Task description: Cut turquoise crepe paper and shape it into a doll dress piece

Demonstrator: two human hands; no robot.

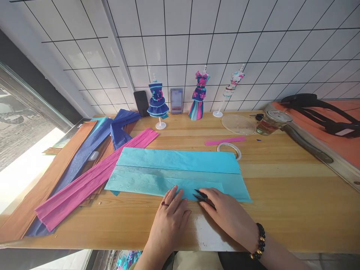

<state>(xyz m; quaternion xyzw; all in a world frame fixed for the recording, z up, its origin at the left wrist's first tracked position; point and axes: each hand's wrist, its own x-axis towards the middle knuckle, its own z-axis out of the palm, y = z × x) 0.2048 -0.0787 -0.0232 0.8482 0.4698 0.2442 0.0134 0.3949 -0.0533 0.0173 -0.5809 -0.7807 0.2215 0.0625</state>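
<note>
A wide sheet of turquoise crepe paper (180, 159) lies folded across the table in front of me, its lower part paler and thinner-looking. My left hand (171, 213) rests flat, fingers stretched out, with the fingertips on the paper's near edge. Closed around a small black pair of thread snips (200, 196) is my right hand (225, 212). The two pointed blades are spread apart and point left over the near edge. Most of the snips' handle is hidden in the palm.
Pink (95, 180), blue and brown crepe strips lie at the left. A tape roll (238, 153) touches the paper's back right. Three small dress forms, one in a blue dress (157, 101), and two phones stand by the tiled wall. A glass jar (272, 122) stands at the right.
</note>
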